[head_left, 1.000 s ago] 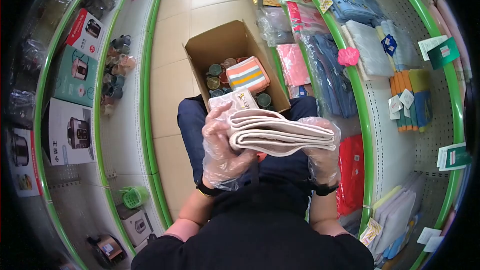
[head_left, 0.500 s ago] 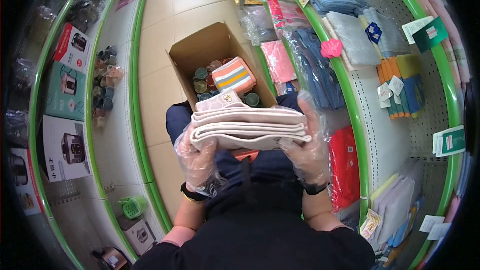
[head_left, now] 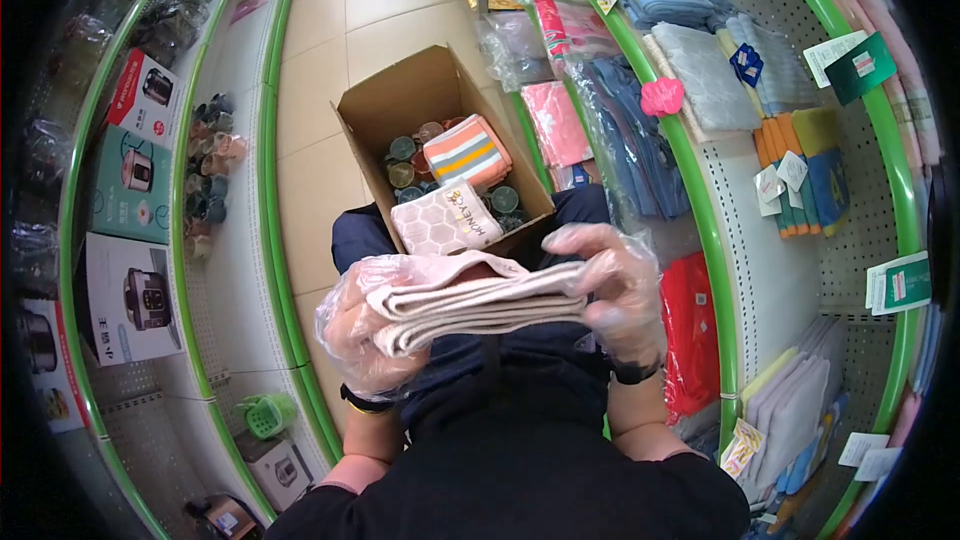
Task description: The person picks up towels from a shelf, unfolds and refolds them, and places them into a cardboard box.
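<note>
Between my two hands I hold a folded pale pink towel (head_left: pixel 480 295) above my lap, its layered folds facing me. My left hand (head_left: pixel 365 325), in a clear plastic glove, grips the left end. At the right end, the gloved fingers and thumb of my right hand (head_left: pixel 615 290) pinch the folds. Just beyond is an open cardboard box (head_left: pixel 375 105). In it lie a white-and-pink towel with a honeycomb pattern (head_left: pixel 445 218), an orange striped towel (head_left: pixel 468 152) and several round-topped jars or cups (head_left: pixel 402 147).
Shelves with boxed cookers (head_left: pixel 140 290), small cups (head_left: pixel 210 165) and a green basket (head_left: pixel 265 415) stand on the left. On the right, green-edged shelves hold folded towels (head_left: pixel 705 80), bagged clothing (head_left: pixel 630 135) and a red packet (head_left: pixel 690 340). Tiled floor (head_left: pixel 315 110) runs ahead.
The held towel has come down slightly and toward me, its left end tilting lower. My left hand has shifted left and down. More of the honeycomb towel in the box now shows.
</note>
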Demonstrator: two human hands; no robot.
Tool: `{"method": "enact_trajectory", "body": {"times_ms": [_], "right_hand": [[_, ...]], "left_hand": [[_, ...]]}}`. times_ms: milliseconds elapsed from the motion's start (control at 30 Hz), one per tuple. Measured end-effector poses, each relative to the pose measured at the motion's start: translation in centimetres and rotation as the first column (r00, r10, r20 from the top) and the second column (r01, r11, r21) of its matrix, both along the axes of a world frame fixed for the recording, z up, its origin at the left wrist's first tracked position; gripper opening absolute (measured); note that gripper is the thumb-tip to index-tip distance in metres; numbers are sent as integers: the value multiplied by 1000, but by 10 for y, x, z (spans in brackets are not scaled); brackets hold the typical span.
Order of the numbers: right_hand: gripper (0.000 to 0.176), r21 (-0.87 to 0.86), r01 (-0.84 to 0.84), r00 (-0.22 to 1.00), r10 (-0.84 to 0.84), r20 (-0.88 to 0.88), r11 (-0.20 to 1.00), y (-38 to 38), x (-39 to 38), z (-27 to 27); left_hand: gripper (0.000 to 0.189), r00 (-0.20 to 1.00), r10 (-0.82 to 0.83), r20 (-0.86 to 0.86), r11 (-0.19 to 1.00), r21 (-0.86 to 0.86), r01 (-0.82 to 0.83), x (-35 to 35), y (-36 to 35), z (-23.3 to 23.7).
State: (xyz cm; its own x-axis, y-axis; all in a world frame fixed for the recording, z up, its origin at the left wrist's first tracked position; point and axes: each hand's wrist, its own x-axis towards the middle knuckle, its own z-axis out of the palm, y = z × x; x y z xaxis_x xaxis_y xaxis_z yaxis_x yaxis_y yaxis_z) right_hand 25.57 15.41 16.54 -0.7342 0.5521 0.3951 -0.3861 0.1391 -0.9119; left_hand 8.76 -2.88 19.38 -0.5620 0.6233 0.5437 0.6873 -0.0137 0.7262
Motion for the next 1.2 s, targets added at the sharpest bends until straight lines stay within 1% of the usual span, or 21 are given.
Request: {"method": "enact_trajectory", "body": {"times_ms": [33,67,100,167,200,233,300,333,467,500,567,600,633,700,767,833,867,900,967,1133,1200], "right_hand": [[25,-58,32,993,-38,-109,998,1,-1,-2],[24,-181,63,989,-86,-119,981,0,-1,2],[24,-188,66,989,-89,-118,980,2,-1,5],[25,20,114,988,-116,104,993,9,-1,9],[18,120,46,989,-62,133,992,10,-5,13],[20,268,-13,983,-37,180,963,13,-8,14],[27,449,-154,959,23,284,880,11,-19,29],[33,490,-170,950,10,312,855,8,-24,31],[28,608,-208,957,31,289,766,6,-42,31],[28,608,-207,958,32,286,767,7,-41,27],[24,570,-401,815,-4,579,717,11,-37,20],[17,614,-337,878,4,478,713,16,-34,7],[17,615,-336,879,3,477,713,18,-31,8],[14,615,-203,937,-32,348,762,22,-27,13],[13,606,-215,920,-49,388,766,20,-19,18],[15,623,-145,950,-67,304,769,17,-14,20],[11,599,-83,939,-140,316,796,13,-9,19],[11,599,-81,938,-143,317,796,12,-7,18],[9,474,-6,972,-107,211,880,11,-5,16],[11,430,-118,980,34,196,895,17,-8,22],[15,173,-240,954,199,226,955,17,-8,15]], "left_hand": [[35,1000,-1,-1,1000,-2,1,-1,-2,-1],[30,1000,-24,-17,999,43,24,-2,-5,-3],[27,998,-46,-33,995,86,49,-2,-7,-4],[32,997,-73,-28,996,55,74,-6,-11,-3],[34,990,-99,-97,995,-6,99,-8,-14,-2],[37,978,-129,-166,991,-65,120,-10,-15,-1],[35,983,-118,-139,991,-85,107,-8,-16,-5],[35,977,-146,-154,988,-72,136,-9,-15,-8],[35,946,-237,-220,968,-141,210,-12,-11,-2],[35,946,-237,-222,968,-142,209,-12,-10,0],[36,944,-225,-240,973,-111,204,-13,-8,4],[37,958,-176,-225,982,-107,155,-11,-6,6],[37,958,-177,-226,982,-107,156,-13,-6,6],[39,971,-84,-223,996,-2,86,-17,-5,3],[41,983,-40,-177,999,11,43,-11,2,12],[28,990,91,-106,994,-48,-96,-8,7,17],[27,993,81,-87,994,-68,-87,-10,9,18],[27,993,77,-85,994,-68,-83,-11,10,16],[26,997,45,63,999,-18,-44,-13,12,12],[23,986,51,158,999,5,-52,-11,15,13],[23,983,53,176,999,-13,-51,-14,18,12]]}}
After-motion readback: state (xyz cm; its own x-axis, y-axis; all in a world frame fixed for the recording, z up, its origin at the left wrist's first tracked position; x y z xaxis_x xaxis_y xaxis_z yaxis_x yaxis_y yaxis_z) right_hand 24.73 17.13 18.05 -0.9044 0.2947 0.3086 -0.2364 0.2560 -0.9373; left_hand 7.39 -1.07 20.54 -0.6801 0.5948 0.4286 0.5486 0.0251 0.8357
